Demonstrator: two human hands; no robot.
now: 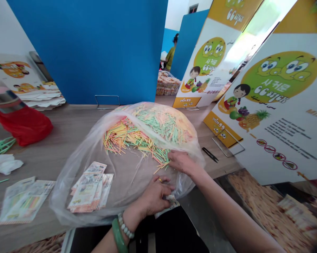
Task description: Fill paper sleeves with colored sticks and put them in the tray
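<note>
Lying under flat, close-set fingers (173, 157) of the right hand (184, 163), coloured sticks (137, 135); left hand (153, 196) fingers (166, 188) clamped on a packet (172, 203).

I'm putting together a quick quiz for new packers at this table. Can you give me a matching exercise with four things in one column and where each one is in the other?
Things
1. red bag
2. black clippers
3. coloured sticks
4. single packet

Places
A. under the curled fingers of the left hand
B. heaped in the clear plastic bag, touched by the right hand
C. far left of the table
D. on the table between the clear plastic bag and the printed carton

Pairs: 1-C, 2-D, 3-B, 4-A
</note>
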